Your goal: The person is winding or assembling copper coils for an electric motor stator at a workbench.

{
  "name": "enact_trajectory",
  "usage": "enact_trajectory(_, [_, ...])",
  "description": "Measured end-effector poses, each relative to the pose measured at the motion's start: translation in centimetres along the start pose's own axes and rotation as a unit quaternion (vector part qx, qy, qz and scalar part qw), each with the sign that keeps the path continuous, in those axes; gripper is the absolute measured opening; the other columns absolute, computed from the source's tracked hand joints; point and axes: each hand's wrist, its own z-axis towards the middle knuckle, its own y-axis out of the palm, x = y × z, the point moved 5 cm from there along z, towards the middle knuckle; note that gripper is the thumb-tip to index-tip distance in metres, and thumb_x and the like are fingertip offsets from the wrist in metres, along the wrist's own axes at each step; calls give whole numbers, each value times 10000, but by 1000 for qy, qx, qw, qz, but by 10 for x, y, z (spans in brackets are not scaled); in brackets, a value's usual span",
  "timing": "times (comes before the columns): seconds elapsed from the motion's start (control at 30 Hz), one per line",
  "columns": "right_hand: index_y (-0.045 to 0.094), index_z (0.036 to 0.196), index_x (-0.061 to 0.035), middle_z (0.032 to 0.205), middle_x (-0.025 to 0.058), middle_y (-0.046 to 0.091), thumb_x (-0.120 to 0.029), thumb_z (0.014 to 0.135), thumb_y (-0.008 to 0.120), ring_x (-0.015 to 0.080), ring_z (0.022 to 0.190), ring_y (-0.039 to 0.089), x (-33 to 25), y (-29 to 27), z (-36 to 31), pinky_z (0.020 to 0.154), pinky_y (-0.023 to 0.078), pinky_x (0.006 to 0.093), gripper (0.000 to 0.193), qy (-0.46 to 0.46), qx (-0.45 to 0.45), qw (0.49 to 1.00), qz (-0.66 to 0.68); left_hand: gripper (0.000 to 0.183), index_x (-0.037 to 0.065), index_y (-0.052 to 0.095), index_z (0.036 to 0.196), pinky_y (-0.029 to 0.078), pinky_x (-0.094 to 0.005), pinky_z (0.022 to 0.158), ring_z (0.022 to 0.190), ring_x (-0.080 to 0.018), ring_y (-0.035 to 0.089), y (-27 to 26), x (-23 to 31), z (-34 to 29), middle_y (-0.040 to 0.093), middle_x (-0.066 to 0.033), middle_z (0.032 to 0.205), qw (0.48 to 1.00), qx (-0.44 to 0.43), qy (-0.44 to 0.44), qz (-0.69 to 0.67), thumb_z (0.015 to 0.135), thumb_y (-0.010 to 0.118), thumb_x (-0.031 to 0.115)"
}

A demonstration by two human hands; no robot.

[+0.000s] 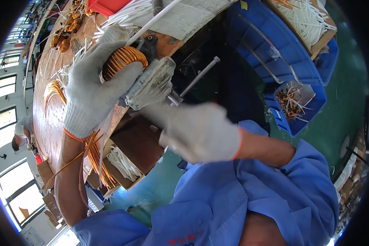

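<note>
My left hand, in a white knit glove, is wrapped around a ring-shaped coil of copper wire over the bench. Just beside the coil is a worn, pale-coated block, which looks like part of a vise, with a metal bar handle sticking out to the right. My right hand, gloved too, is closed and smeared by motion, nearer to me than the block. A dark grey blurred streak runs from it toward the block; what it holds cannot be made out. The coil's lower side is hidden by my left fingers.
Long copper wires hang over the bench edge beside a box of white tubes. Finished coils and a red bin sit farther back. At right are blue crates and a blue scrap bin. Another person is at far left.
</note>
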Motion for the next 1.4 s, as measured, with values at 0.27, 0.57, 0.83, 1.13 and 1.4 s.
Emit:
enact_trajectory(0.27, [432, 1666, -85, 748, 90, 749, -238, 1051, 646, 302, 544, 711, 42, 93, -54, 457, 493, 503, 670, 115, -138, 984, 9, 522, -68, 710, 1382, 568, -330, 990, 1068, -168, 726, 6, 5, 8, 780, -149, 1183, 1000, 1, -9, -17, 979, 788, 255])
enact_trajectory(0.57, [605, 1353, -66, 741, 85, 726, -406, 969, 767, 294, 564, 730, 74, -31, 3, 454, 526, 481, 538, -18, 107, 987, -120, 499, -54, 738, 1367, 595, -306, 918, 999, -148, 736, 6, -9, 1, 797, -130, 1146, 996, 23, -18, -87, 963, 810, 229])
enact_trajectory(0.83, [521, 958, -131, 656, -47, 425, -372, 1071, 733, 87, 487, 350, -14, 114, -12, 412, 284, 318, 341, 425, -61, 473, 769, 496, -61, 728, 1375, 581, -300, 900, 994, -136, 717, 6, -13, 5, 789, -125, 1137, 993, 12, -28, -110, 985, 795, 238])
enact_trajectory(1.13, [643, 804, -81, 686, 41, 588, -215, 1002, 728, 205, 607, 599, -15, -46, 70, 558, 471, 363, 254, -14, 72, 883, 464, 470, -68, 729, 1353, 563, -303, 965, 1066, -153, 716, 7, -6, 1, 784, -124, 1177, 993, 10, -43, -107, 959, 791, 181])
enact_trajectory(1.4, [762, 1010, -73, 888, 151, 706, -209, 986, 700, 395, 923, 753, 140, -18, 112, 812, 597, 535, 152, -35, 52, 997, 51, 478, -48, 727, 1389, 554, -347, 1025, 1120, -201, 732, 4, -22, 10, 791, -148, 1230, 971, 44, -55, -229, 986, 766, 207])
